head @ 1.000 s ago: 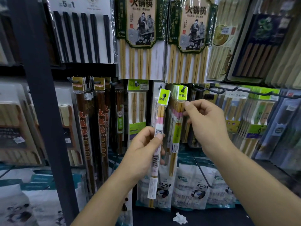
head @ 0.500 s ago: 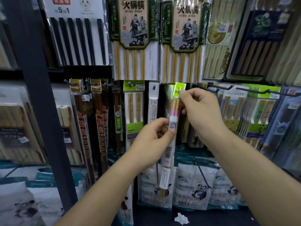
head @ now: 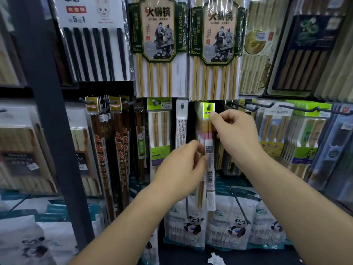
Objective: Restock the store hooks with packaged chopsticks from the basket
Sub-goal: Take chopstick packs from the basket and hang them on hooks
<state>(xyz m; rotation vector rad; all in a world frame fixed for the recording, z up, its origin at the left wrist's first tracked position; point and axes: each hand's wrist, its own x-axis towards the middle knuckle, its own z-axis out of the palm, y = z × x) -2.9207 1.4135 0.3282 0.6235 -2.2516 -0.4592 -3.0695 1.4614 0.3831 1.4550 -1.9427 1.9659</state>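
Right hand (head: 232, 134) pinching green header of slim clear chopstick packet (head: 209, 150) at dark metal hook (head: 208, 107) | left hand (head: 181, 167) gripping mid-packet | long axis hanging vertical, right hand nearer hook.

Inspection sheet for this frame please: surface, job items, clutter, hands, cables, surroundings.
Surface: dark shelf floor below the hooks.
Job's things: slim clear pack of pink-banded chopsticks with a lime-green header, header at a dark peg hook; basket not seen.
Clutter: crumpled white paper scrap on the floor.
Grippers: left hand pinches the pack's middle; right hand pinches its header.
Cables: nothing seen.
Surroundings: large green-labelled bamboo chopstick packs above, panda-printed bags below, empty black hooks to the right.
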